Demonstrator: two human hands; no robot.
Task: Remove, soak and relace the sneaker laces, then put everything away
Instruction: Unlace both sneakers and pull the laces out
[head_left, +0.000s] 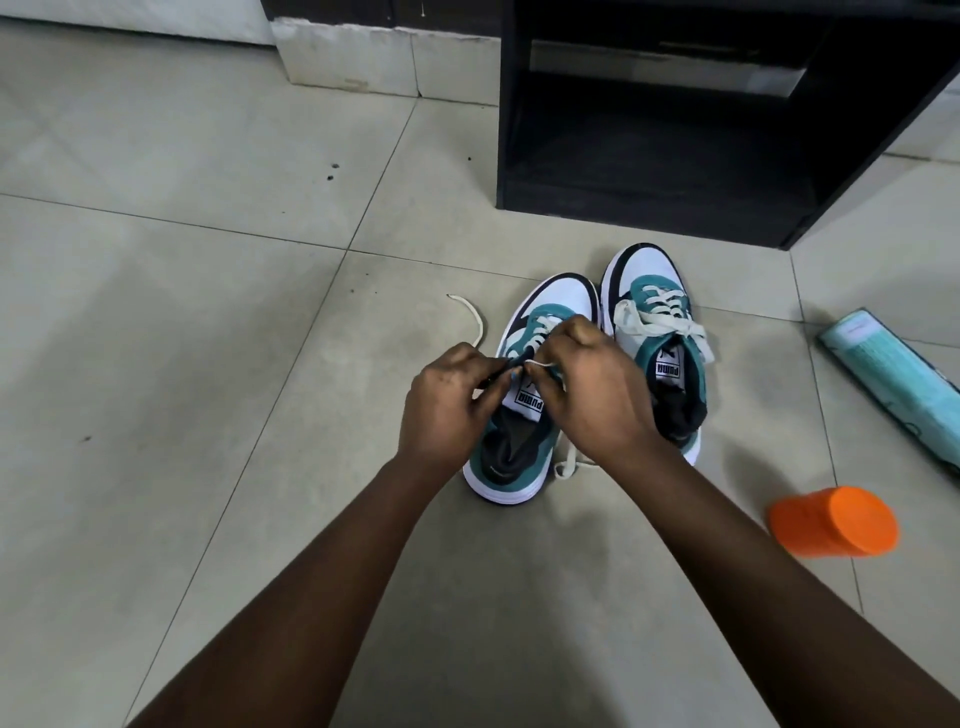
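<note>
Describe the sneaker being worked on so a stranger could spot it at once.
Find the black cabinet; two sneakers stand on the floor before it. It is the left sneaker, nearer the camera. Unlike its tied neighbour, both hands are at its lace.

Both bare forearms reach up from the bottom edge and meet near the frame's middle. The left hand (447, 402) has its fingers curled, pinching something dark. The right hand (597, 387), knuckles up, pinches a thin white lace (540, 365) between its fingertips.
</note>
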